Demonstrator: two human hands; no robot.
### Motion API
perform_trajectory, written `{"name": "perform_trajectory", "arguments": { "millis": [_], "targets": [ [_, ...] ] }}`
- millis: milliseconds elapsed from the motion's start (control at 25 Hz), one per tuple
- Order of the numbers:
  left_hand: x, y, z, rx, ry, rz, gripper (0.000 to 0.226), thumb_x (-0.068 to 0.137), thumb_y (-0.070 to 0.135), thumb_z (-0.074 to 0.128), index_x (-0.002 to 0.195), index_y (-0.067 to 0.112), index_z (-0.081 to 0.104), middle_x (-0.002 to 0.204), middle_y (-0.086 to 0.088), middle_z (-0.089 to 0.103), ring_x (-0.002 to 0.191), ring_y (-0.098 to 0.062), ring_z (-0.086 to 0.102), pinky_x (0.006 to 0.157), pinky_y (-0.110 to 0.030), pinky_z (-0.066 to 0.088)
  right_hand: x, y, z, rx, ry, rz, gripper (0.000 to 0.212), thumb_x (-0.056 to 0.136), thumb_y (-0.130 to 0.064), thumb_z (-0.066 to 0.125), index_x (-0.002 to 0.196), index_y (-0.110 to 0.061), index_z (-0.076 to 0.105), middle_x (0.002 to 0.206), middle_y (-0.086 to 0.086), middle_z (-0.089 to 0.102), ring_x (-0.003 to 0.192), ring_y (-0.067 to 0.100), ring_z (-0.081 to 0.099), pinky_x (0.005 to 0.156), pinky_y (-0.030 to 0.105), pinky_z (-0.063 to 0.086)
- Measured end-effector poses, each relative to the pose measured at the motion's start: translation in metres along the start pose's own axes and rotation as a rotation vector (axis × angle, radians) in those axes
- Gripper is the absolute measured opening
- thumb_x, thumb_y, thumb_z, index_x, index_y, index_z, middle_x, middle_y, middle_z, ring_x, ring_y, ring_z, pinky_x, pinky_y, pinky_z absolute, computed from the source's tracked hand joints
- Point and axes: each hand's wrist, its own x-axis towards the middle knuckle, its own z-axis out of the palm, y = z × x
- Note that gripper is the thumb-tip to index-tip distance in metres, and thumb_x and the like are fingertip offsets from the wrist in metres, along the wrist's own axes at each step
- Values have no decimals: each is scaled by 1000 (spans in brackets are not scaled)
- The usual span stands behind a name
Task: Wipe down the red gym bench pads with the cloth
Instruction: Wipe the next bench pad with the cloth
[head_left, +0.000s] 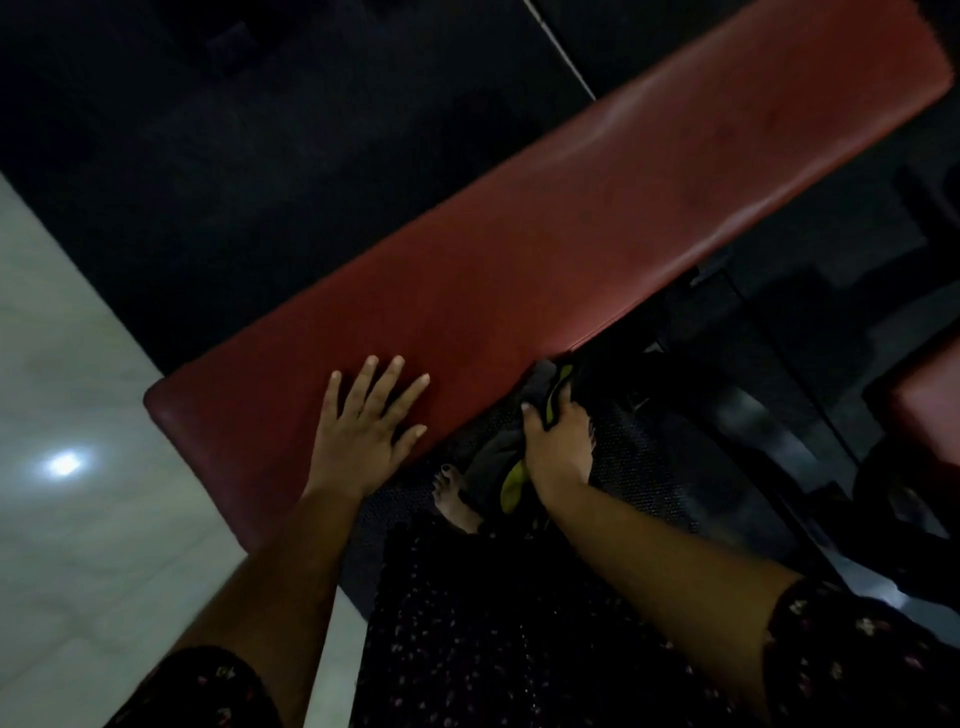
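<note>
Head view. Pad (545, 249), red, long, runs diagonally from lower left to upper right; surface dull, with a faint sheen towards the far end.

Left hand (363, 426): flat on the near end of the pad, palm down, fingers straight and spread, holding nothing.

Right hand (558, 449): off the pad, just beside its near long edge, fingers and thumb curled round the cloth (498, 457).

Cloth: dark grey with a yellow-green trim (colour hard to judge in this dim light). It is bunched in the right hand; its upper end reaches the pad's edge, and the rest hangs below the hand. Contact with the pad's side looks likely, but I cannot tell for certain.

Below the cloth: a bare foot (454, 501) on a dark textured mat (639, 467).

Left side: pale tiled floor (78, 312) with a bright reflected spot (63, 462).

Right edge: part of a second red pad (930, 410), well apart from both hands.

Both forearms bare; dark flower-print sleeves (852, 654) at the bottom of the frame.
</note>
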Motion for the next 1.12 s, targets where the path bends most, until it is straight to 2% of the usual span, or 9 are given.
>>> {"name": "perform_trajectory", "arguments": {
  "millis": [160,320,440,520,680,800,880,1000,1120],
  "targets": [
    [-27,-3,-6,-192,-29,-559,62,98,57,22,155,32,18,163,-9,14,150,-31,7,118,-54,-1,-59,17,35,-383,-194,-381,68,94,-45,55,153,-29,25,152,-1,32,119,29,52,91,36,47],
    [-54,-15,-1,-169,1,-524,61,99,53,26,154,29,24,161,-11,21,149,-32,14,117,-59,8,-49,34,32,-911,4,-1070,66,74,-35,75,137,-30,55,137,3,51,83,33,58,53,39,50],
    [-68,-26,7,-138,58,-490,59,98,53,29,152,28,29,158,-12,27,147,-31,19,116,-60,13,-5,36,-4,-1092,37,-1787,47,91,-29,48,137,-31,54,141,2,38,96,37,48,61,41,53],
    [-73,-28,8,-128,72,-474,58,99,54,27,151,28,29,158,-10,26,147,-30,19,117,-58,11,11,20,-14,-1242,-63,-2080,52,93,-36,51,144,-31,44,147,2,32,105,37,45,70,43,52],
    [-75,-28,-1,-175,27,-480,59,100,58,15,153,33,21,162,-3,16,149,-25,10,119,-46,-7,29,-26,-7,-1808,-249,-2150,77,91,-53,54,153,-19,25,159,7,-5,123,43,33,79,50,46],
    [-83,-37,-7,-154,-36,-602,59,100,57,9,154,37,6,165,0,4,151,-20,-1,119,-46,-10,47,-41,-24,-1753,-210,-2209,72,89,-34,65,151,-24,30,158,6,0,117,44,36,75,49,46],
    [-99,-48,-7,-161,-55,-671,59,99,57,10,154,38,4,165,0,1,151,-20,-3,120,-50,-5,46,-40,-27,-1784,-193,-2155,73,83,-43,71,147,-25,40,157,5,9,114,44,35,72,48,46],
    [-121,-53,-1,-254,11,-675,61,100,56,19,155,32,14,164,-4,10,151,-24,3,121,-53,9,9,-48,12,-1840,-243,-2238,75,86,-54,61,148,-20,38,158,8,15,114,44,37,71,48,45],
    [-124,-49,3,-337,67,-696,62,100,55,24,156,27,16,164,-4,13,151,-24,3,121,-50,10,-48,-47,61,-1840,-329,-2296,54,100,-29,45,149,-13,31,160,10,6,121,43,41,77,48,48]
  ]
}}
